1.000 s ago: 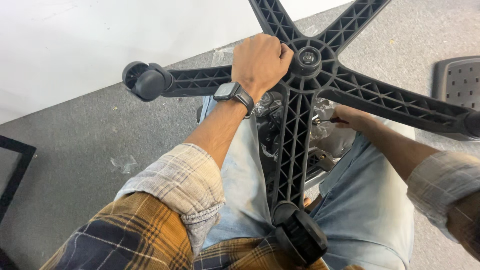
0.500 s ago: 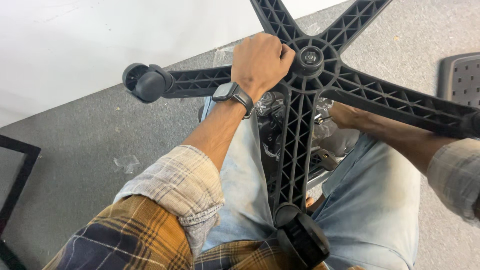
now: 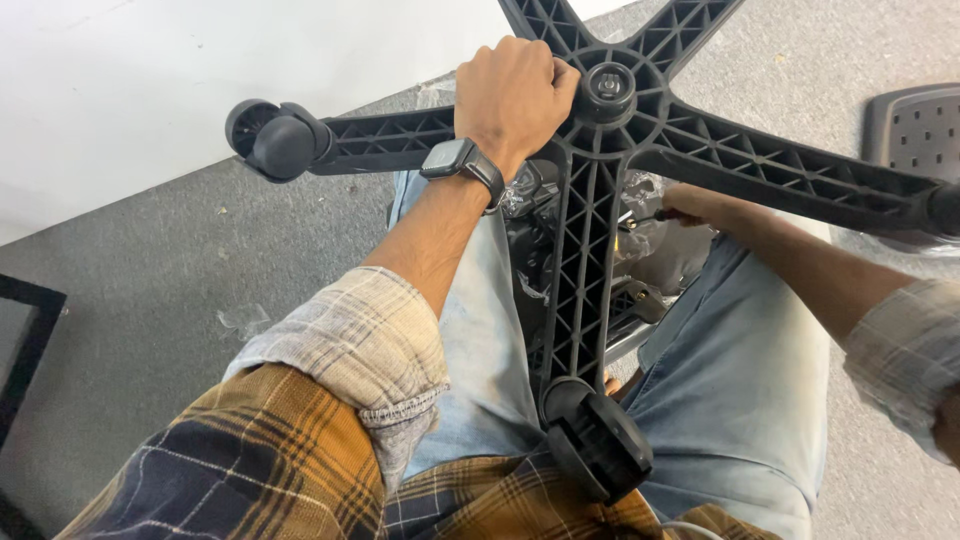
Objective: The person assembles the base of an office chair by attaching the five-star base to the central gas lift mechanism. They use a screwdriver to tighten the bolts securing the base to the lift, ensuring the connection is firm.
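Fingers of the left hand [image 3: 515,95] curl shut around a spoke of the black plastic chair base [image 3: 590,250], right beside its central hub [image 3: 610,82], knuckles up and thumb tucked under. A dark smartwatch [image 3: 455,160] sits on that wrist, and the plaid sleeve [image 3: 350,350] is pushed back along the forearm. The right hand [image 3: 690,205] reaches in beneath the base from the other side; its fingers seem pinched on a thin tool or part, but a spoke and clear wrapping hide them, so I cannot tell their state for certain.

The star-shaped base lies upside down across the person's lap in pale jeans [image 3: 740,400], above the grey carpeted floor [image 3: 180,270] near the foot of the white wall [image 3: 150,70]. One caster [image 3: 275,140] tips the spoke toward the wall, another caster [image 3: 600,445] sits at the spoke nearest the body.

The base looks stiff and ribbed, moderately heavy and awkward more than fragile; the open webbing gives good purchase. Holding close to the hub likely controls it best, since the long spokes would lever and swing, and the casters roll and swivel, making poor handholds. A black perforated armrest pad [image 3: 915,130] lies on the floor toward the right.
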